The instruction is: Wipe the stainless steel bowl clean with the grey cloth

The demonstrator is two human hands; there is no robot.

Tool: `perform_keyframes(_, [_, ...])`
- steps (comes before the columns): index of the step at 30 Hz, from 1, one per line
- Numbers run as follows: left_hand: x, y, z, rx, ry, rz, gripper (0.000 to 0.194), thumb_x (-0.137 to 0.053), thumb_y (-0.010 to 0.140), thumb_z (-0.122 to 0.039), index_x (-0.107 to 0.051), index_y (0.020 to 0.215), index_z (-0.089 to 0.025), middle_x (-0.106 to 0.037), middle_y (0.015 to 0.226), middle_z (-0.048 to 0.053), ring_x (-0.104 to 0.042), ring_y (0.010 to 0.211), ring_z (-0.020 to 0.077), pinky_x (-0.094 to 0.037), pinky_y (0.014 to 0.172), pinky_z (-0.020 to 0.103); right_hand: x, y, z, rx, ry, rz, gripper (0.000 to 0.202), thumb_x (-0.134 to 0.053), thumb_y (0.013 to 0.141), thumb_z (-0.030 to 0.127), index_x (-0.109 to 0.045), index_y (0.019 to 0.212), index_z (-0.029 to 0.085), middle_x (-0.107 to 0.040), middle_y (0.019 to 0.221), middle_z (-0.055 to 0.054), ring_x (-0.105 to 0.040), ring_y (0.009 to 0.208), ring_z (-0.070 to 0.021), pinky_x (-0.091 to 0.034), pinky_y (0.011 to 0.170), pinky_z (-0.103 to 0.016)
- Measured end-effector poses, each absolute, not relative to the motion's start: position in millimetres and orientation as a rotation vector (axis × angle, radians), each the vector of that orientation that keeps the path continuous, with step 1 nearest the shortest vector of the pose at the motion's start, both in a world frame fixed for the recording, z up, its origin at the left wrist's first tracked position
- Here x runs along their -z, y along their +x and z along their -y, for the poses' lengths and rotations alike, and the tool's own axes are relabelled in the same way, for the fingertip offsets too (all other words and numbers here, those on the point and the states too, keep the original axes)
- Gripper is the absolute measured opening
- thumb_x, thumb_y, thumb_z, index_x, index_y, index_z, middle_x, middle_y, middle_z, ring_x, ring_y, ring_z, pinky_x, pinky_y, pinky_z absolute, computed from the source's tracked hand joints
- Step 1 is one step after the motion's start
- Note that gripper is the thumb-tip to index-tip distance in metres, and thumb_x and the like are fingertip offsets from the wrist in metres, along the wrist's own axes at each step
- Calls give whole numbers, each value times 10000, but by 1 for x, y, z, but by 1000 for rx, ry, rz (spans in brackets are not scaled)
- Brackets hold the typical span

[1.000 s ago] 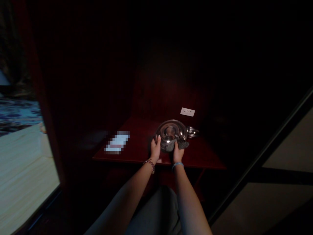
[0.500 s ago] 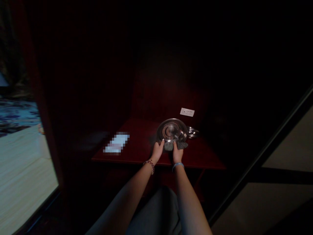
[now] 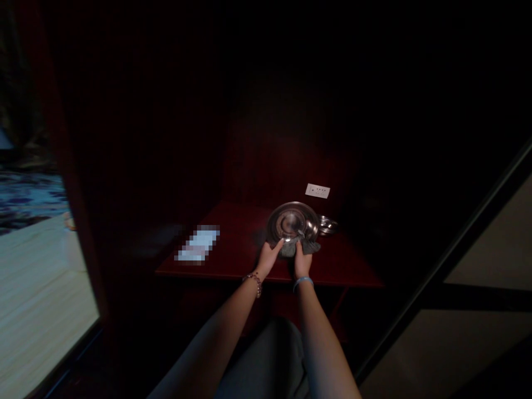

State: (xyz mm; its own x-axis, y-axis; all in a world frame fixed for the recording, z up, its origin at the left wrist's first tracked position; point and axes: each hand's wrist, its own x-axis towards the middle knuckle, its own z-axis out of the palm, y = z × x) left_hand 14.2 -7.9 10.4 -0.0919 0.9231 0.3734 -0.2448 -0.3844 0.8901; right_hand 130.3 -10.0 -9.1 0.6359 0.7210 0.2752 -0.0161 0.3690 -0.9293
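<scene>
A shiny round metal basin [image 3: 291, 220] is tilted up over the dark red desk [image 3: 236, 260], its inside facing me. My left hand [image 3: 269, 258] grips the near left rim, thumb on top and fingers hidden beneath. At the near right rim my right hand [image 3: 302, 261] is closed on a crumpled grey cloth [image 3: 310, 246], which it presses against the basin. Behind and to the right, more metal ware, seemingly stacked basins [image 3: 328, 225], rests on the desk.
On the desk's left lies a pixelated pale rectangle [image 3: 198, 244]. A white power socket [image 3: 318, 191] is on the back wall. Dark panels enclose both sides. A light wooden surface [image 3: 45, 288] stands at far left, and a slanted dark frame [image 3: 436, 274] runs along the right.
My left thumb has shifted slightly to the right along the basin's near rim. The basin, the cloth and my right hand stay almost where they were.
</scene>
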Motion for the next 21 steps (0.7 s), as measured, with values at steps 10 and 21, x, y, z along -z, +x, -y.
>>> perform_keyframes(10, [-2,12,0,-1617,1294,-983,359,-603,842,-420,-730,863,-85,-759,911,138,-692,920,255,-508,875,355,7,127,10,-549,-1035,808,578,-706,735,451,-665,1183,87,-687,1219,-143,-643,1140,-242,-489,974,-316])
perform_keyframes(21, [-10,10,4,-1850,1097,-848,473,-562,869,-498,-664,1122,-111,-695,1180,154,-651,1089,235,-493,968,352,6,127,12,-552,-1100,781,540,-725,723,446,-699,1130,92,-725,1137,-140,-667,1093,-247,-491,970,-325])
